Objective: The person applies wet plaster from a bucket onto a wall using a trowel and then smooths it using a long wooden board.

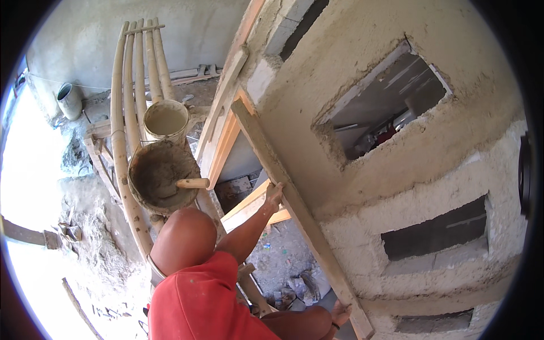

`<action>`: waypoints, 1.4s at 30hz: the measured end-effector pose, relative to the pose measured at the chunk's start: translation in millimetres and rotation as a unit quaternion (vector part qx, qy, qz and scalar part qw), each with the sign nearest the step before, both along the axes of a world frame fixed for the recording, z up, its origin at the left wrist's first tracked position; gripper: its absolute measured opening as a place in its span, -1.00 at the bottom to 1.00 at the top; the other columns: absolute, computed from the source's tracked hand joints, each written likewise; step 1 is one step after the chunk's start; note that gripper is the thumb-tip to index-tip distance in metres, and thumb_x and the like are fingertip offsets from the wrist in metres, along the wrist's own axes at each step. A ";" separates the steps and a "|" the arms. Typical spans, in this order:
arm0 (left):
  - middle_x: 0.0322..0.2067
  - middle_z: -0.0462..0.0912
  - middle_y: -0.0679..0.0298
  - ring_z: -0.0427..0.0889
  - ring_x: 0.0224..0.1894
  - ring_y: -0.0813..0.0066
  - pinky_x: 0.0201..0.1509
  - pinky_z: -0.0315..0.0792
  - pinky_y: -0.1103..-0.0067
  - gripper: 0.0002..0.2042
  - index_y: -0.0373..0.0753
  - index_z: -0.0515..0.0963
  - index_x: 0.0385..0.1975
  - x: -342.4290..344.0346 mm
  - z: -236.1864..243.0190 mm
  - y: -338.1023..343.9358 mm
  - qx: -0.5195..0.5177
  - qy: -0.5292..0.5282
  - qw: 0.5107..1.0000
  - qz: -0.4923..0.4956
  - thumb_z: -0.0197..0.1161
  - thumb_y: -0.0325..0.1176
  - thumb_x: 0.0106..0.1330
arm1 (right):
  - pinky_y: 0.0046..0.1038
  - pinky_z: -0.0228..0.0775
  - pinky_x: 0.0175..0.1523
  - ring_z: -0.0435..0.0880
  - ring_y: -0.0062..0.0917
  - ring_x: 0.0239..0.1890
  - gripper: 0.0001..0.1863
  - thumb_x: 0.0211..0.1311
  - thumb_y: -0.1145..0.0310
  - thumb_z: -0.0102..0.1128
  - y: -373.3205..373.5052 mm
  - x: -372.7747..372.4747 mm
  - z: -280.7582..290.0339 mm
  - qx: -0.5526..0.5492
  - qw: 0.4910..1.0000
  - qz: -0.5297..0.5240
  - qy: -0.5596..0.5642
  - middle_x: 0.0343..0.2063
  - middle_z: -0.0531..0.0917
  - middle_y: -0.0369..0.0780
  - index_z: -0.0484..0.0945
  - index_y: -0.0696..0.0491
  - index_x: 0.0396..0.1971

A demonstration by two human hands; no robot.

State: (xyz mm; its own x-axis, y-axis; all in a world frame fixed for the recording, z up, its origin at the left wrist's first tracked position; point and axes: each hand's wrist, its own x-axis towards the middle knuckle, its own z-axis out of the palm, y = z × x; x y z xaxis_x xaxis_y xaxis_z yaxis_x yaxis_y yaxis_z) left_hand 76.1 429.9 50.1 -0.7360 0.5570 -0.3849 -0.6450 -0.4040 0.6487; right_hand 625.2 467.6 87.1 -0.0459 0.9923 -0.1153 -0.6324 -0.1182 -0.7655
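Note:
A long wooden board (309, 224) lies slantwise along the edge of the plastered wall (294, 130), beside an opening. My left hand (274, 195) grips its left edge near the middle, fingers closed round the wood. Further down, close to the board's near end, my right hand (340, 313) holds the same edge; part of that hand is hidden. To the left of my bent knee stands a dark tub of mortar (148, 190), with a wooden-handled tool (192, 183) resting in it. The tool's working end is buried, so its kind does not show.
A bucket of greyish liquid (166, 120) stands behind the tub on bamboo poles (120, 113). Rectangular openings (391, 102) pierce the wall at right. An orange-brown wooden frame (226, 144) edges the gap beside the board. Rubble and bags (303, 286) lie on the ground below.

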 end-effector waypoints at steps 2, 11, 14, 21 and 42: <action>-0.09 0.52 0.03 0.62 -0.19 0.19 -0.20 0.58 0.39 -0.54 -0.36 0.18 0.13 8.1 3.2 6.9 0.014 -0.011 1.000 -0.009 0.04 -0.35 0.25 | -0.23 0.18 0.30 0.34 -0.21 0.19 -0.45 0.26 0.27 -0.09 3.2 4.0 -1.8 -0.002 1.000 -0.009 -0.013 0.15 0.34 0.01 0.19 0.29 0.16; -0.11 0.50 0.05 0.58 -0.16 0.28 -0.14 0.53 0.45 -0.62 -0.36 0.22 0.04 -2.8 25.0 26.1 0.035 0.082 0.995 0.039 0.04 -0.39 0.25 | -0.26 0.21 0.29 0.36 -0.24 0.19 -0.46 0.28 0.23 -0.10 -8.9 -21.9 2.9 -0.044 0.996 -0.075 -0.022 0.14 0.38 -0.02 0.22 0.24 0.17; -0.20 0.51 0.06 0.56 -0.23 0.30 -0.21 0.50 0.46 -0.67 -0.40 0.27 -0.08 -21.0 50.3 34.9 0.009 0.113 0.992 0.063 0.09 -0.36 0.24 | -0.27 0.22 0.29 0.36 -0.26 0.19 -0.46 0.29 0.20 -0.10 -1.7 -20.5 2.6 -0.023 0.999 -0.032 -0.017 0.14 0.38 -0.02 0.23 0.24 0.16; -0.30 0.46 0.08 0.52 -0.31 0.34 -0.28 0.47 0.44 -0.68 -0.36 0.26 -0.23 -62.4 83.1 40.3 -0.089 0.217 0.968 0.085 0.15 -0.25 0.23 | -0.28 0.21 0.29 0.35 -0.27 0.19 -0.45 0.31 0.19 -0.11 5.7 -43.4 12.4 0.015 1.000 0.010 -0.017 0.15 0.36 -0.02 0.21 0.28 0.16; -0.42 0.50 0.11 0.55 -0.48 0.32 -0.57 0.43 0.38 -0.71 -0.41 0.39 -0.27 -114.7 333.9 26.3 -0.006 0.246 0.966 0.075 0.08 -0.25 0.26 | -0.40 0.36 0.22 0.41 -0.36 0.12 -0.54 0.36 0.21 -0.01 -19.0 -147.7 154.0 0.048 0.998 -0.010 0.036 0.09 0.42 -0.09 0.29 0.24 0.09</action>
